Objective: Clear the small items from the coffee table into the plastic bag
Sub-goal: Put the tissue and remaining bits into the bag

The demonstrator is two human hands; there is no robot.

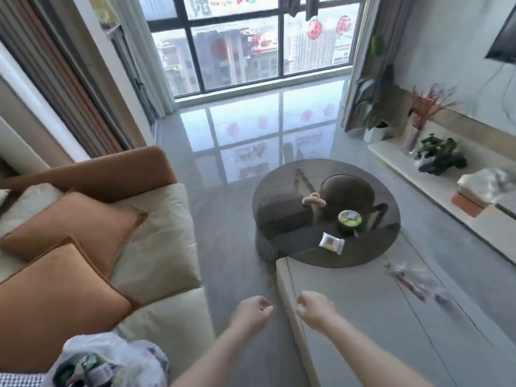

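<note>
The coffee table (279,233) has a dark, smoky glass top, glossy and see-through. The small packet (331,243) on it is shiny plastic wrap. The bag (111,356) is thin, crinkled, translucent plastic. The floor (237,177) is polished, mirror-glossy tile. The sofa (156,241) and cushions (69,219) are matt cloth.

Glossy grey floor (237,247) mirrors the big window (251,46); orange-cushioned sofa (156,247) left.
</note>
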